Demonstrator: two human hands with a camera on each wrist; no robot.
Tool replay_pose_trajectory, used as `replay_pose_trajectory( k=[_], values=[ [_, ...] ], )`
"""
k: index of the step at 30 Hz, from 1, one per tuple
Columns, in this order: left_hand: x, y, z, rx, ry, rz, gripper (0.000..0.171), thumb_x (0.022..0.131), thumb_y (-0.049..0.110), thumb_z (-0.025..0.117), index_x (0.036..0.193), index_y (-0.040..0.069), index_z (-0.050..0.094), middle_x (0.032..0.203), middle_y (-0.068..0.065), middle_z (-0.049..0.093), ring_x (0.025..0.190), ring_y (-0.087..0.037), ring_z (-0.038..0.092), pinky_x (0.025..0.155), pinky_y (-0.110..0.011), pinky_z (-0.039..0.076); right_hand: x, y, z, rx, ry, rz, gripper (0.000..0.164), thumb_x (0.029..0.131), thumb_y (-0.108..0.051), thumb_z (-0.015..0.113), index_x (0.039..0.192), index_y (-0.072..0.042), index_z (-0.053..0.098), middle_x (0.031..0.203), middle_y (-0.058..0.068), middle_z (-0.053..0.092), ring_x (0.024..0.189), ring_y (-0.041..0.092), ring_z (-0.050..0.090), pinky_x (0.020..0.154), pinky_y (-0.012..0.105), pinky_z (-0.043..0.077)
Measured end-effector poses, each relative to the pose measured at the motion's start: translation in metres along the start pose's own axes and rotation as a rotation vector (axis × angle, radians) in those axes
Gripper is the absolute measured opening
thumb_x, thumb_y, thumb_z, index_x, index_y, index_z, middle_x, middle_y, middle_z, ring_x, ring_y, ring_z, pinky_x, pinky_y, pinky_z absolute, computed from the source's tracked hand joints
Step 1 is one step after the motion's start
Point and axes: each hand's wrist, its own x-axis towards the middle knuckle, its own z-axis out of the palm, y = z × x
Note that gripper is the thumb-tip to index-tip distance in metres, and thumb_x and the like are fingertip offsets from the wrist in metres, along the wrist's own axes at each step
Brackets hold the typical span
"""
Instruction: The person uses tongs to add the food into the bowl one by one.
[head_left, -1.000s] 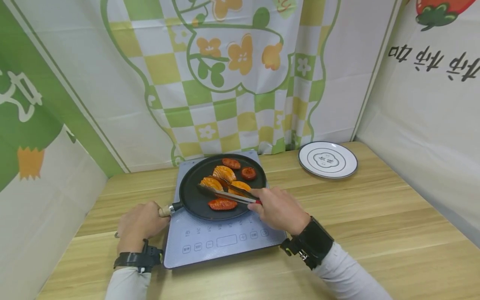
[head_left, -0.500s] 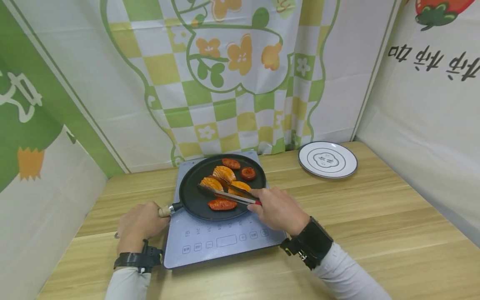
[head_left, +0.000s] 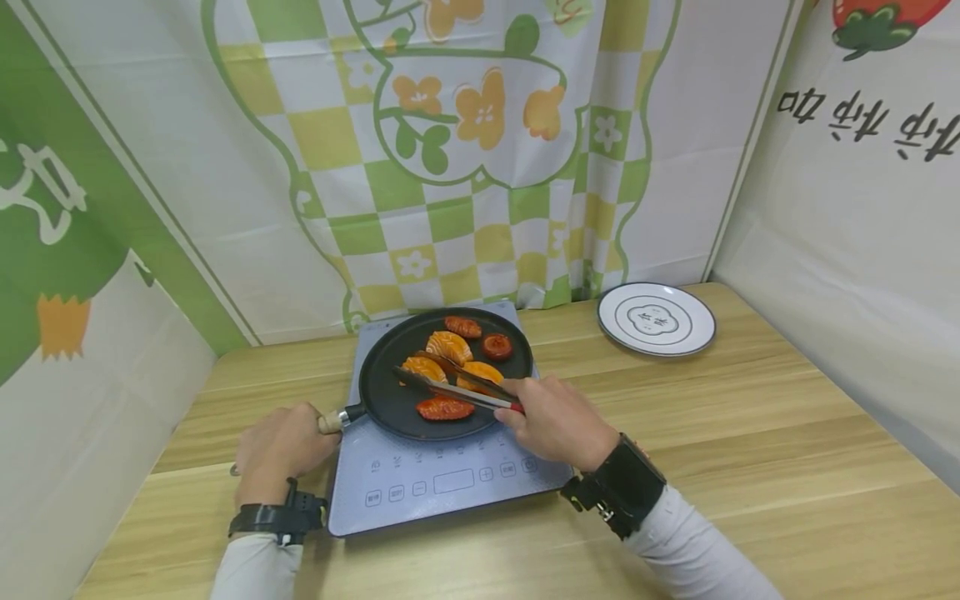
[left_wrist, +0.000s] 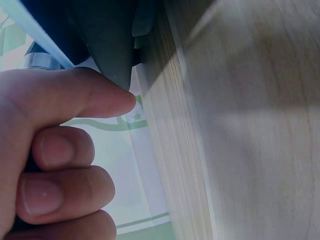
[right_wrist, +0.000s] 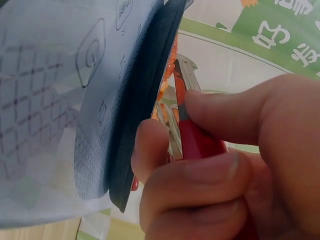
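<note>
My left hand point(head_left: 285, 442) grips the light wooden handle point(head_left: 328, 422) of a round black frying pan point(head_left: 390, 412); its curled fingers also show in the left wrist view. My right hand point(head_left: 558, 421) holds red-handled metal tongs point(head_left: 472, 395), thumb and fingers around the grip. The tongs' two arms stand spread over the pan, their tips at an orange, white-striped salmon-like slice point(head_left: 424, 368). Two more such slices point(head_left: 448, 345) lie close by. A red-brown chicken wing point(head_left: 446, 407) is at the pan's near side, another wing point(head_left: 462, 327) at the far side, beside a round red piece point(head_left: 497, 347).
Under the pan is a pale induction cooker point(head_left: 450, 492) with touch buttons along its front. A white dark-rimmed plate point(head_left: 656, 320) sits at the back right of the wooden table point(head_left: 750, 433). A checkered cloth point(head_left: 480, 233) hangs directly behind, and printed cloths flank both sides.
</note>
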Motion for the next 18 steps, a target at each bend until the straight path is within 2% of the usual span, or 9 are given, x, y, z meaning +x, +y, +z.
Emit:
replay_pose_trajectory(
  k=[9, 18],
  values=[
    [0.0002, 0.0000, -0.0004, 0.001, 0.001, 0.001, 0.039, 0.085, 0.045, 0.053, 0.060, 0.016, 0.044, 0.057, 0.000, 0.042, 0.053, -0.018, 0.042, 0.046, -0.033, 0.028, -0.0004, 0.0025, 0.0002, 0.027, 0.009, -0.018, 0.051, 0.092, -0.036, 0.061, 0.133, -0.007, 0.051, 0.081, 0.003, 0.054, 0.051, 0.012, 0.046, 0.046, 0.029, 0.038],
    [0.0001, -0.0002, -0.0009, -0.005, -0.002, -0.004, 0.038, 0.084, 0.044, 0.054, 0.060, 0.016, 0.044, 0.058, -0.001, 0.043, 0.053, -0.019, 0.042, 0.046, -0.033, 0.028, -0.0003, 0.0029, -0.0015, 0.037, 0.006, -0.027, 0.053, 0.092, -0.037, 0.060, 0.134, -0.008, 0.050, 0.078, 0.002, 0.055, 0.049, 0.011, 0.046, 0.045, 0.028, 0.038]
  ],
)
